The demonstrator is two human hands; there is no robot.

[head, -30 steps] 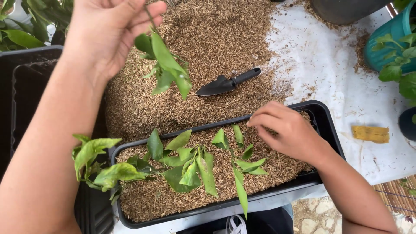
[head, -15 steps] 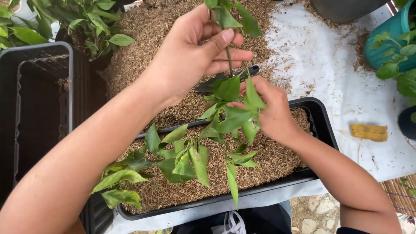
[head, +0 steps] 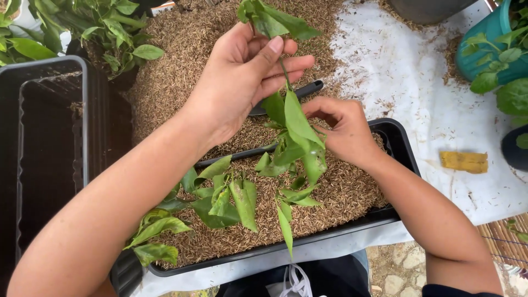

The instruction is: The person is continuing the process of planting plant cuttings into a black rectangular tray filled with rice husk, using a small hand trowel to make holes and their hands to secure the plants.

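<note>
My left hand (head: 242,77) pinches the stem of a leafy green cutting (head: 291,124) and holds it above a long black planter tray (head: 404,151) filled with brown husks. My right hand (head: 341,129) curls around the lower leaves of the same cutting, just over the tray's right half. Several other cuttings (head: 225,195) stand or lie in the husks in the tray's left and middle parts. A black hand trowel (head: 308,88) lies on the husk heap behind, mostly hidden by my left hand.
A heap of brown husks (head: 181,66) covers a white sheet (head: 418,82). An empty black tray (head: 49,143) sits at the left, leafy plants (head: 104,27) behind it. A teal pot with a plant (head: 495,49) stands at the right, a yellow scrap (head: 463,161) below it.
My left hand swung from the upper left to the middle with the cutting. My right hand rose from the husks and closed on the cutting's lower leaves.
</note>
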